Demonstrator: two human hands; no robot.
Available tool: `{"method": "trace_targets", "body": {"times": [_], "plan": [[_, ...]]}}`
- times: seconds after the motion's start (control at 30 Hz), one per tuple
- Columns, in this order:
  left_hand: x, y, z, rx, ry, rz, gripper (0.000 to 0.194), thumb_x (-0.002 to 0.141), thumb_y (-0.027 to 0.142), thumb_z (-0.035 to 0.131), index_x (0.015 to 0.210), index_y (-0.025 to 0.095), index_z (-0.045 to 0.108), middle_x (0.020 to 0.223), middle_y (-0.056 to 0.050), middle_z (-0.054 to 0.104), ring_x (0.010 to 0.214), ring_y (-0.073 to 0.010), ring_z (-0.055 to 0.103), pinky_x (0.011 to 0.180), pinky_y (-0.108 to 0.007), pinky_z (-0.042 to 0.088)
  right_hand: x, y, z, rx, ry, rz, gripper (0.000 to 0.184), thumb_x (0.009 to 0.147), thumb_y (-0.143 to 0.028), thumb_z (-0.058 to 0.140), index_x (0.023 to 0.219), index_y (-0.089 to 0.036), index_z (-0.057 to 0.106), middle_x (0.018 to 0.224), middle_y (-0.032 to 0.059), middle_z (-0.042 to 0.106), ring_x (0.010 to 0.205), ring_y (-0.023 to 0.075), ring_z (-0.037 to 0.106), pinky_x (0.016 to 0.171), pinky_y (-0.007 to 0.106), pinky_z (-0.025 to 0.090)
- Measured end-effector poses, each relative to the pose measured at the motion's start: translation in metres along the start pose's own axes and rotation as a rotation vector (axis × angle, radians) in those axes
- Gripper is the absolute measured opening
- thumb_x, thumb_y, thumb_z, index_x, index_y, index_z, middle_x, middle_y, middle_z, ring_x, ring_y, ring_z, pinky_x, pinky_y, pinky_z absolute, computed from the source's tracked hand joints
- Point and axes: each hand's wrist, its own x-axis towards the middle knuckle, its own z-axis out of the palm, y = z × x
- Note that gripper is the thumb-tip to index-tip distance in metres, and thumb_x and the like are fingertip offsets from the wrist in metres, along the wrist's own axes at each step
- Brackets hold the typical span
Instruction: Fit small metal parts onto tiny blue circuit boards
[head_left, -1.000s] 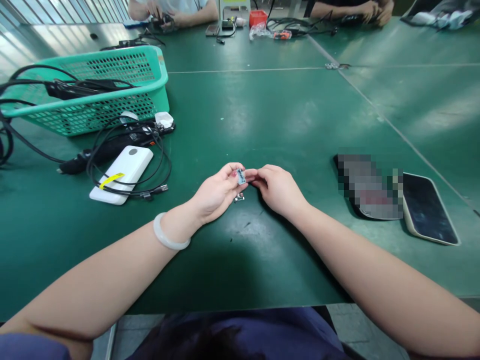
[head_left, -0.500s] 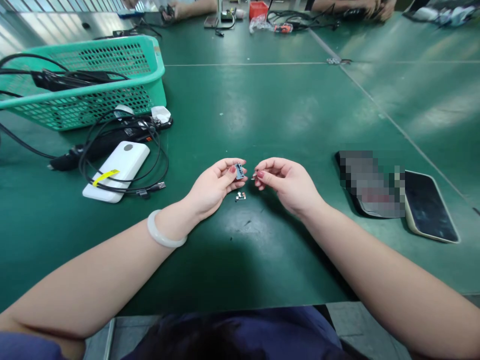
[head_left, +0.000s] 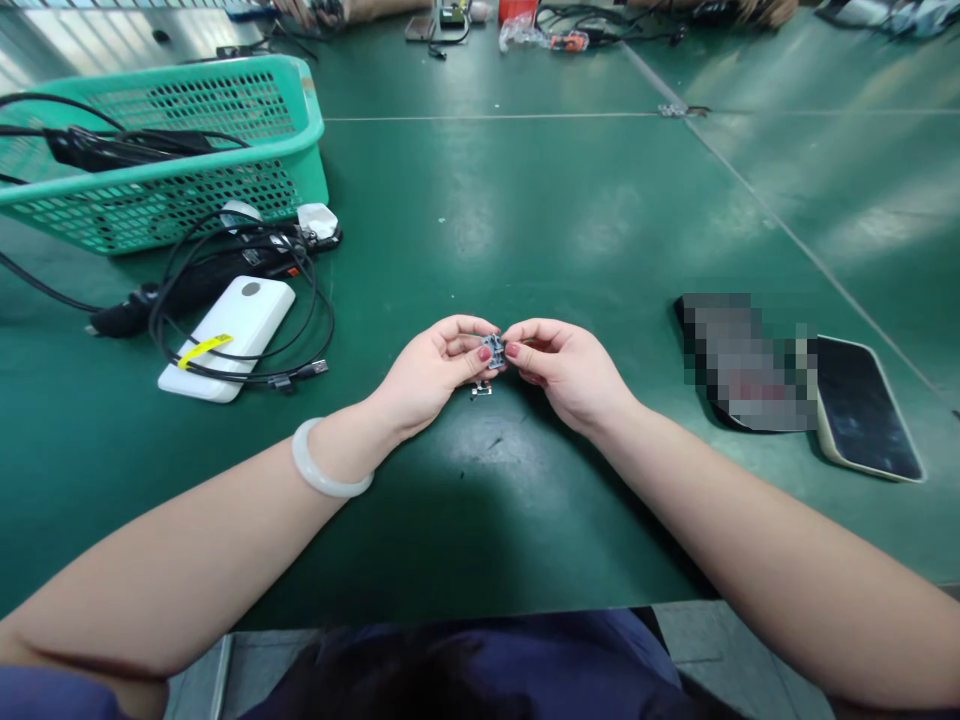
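Between thumb and fingers, my left hand (head_left: 427, 375) grips a small grey-blue moulded part (head_left: 493, 350) with recesses in its face. My right hand (head_left: 566, 372) is pinched at the right edge of that part. A tiny metal piece was visible in its fingertips a moment earlier; now the fingers mostly cover it, and I cannot tell whether it sits in the part. Just below the left fingertips, several little metal pieces (head_left: 482, 389) lie on the green table (head_left: 405, 520).
On the left, a green basket (head_left: 300, 160) holds black cables. Beside it a white power bank (head_left: 232, 345) lies under a coiled black cable (head_left: 330, 310). A blurred dark object (head_left: 750, 370) and a phone (head_left: 866, 405) lie on the right. People's hands show at the far edge.
My right hand drew back with a tiny metal piece in its fingertips, then returned to the grey-blue part. My left hand shifted slightly and kept its hold. The view tilted downward.
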Motion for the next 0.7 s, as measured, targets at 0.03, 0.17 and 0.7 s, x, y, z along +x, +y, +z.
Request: {"method": "trace_targets", "body": {"times": [0.03,0.17,0.7], "plan": [[-0.0001,0.0000,0.0000,0.004,0.003,0.001,0.034,0.066,0.030,0.082,0.091,0.017,0.064,0.077,0.000,0.069,0.070,-0.0095,0.065,0.074,-0.027,0.052,-0.0005,-0.0009,0.0010,-0.008,0.005,0.003,0.032,0.054,-0.038,0.085,0.071,-0.018,0.067,0.062,-0.0035,0.061,0.052,0.0057,0.043,0.048,0.022,0.035],[-0.0004,0.0002,0.0000,0.004,0.016,0.003,0.031,0.066,0.027,0.081,0.090,0.016,0.066,0.079,-0.002,0.070,0.073,-0.0109,0.066,0.076,-0.028,0.053,-0.0013,-0.0038,0.0033,-0.035,0.032,-0.004,0.031,0.054,-0.037,0.083,0.070,-0.018,0.066,0.063,-0.0035,0.061,0.054,0.0072,0.048,0.053,0.024,0.042],[-0.0006,0.0016,-0.0019,0.041,0.047,0.054,0.034,0.060,0.014,0.083,0.091,0.016,0.072,0.083,-0.004,0.075,0.082,-0.0158,0.070,0.086,-0.035,0.055,-0.0047,-0.0016,-0.0011,-0.381,0.088,-0.190,0.019,0.073,-0.035,0.072,0.084,-0.020,0.073,0.080,0.0020,0.072,0.072,0.0145,0.062,0.070,0.031,0.050]]}}
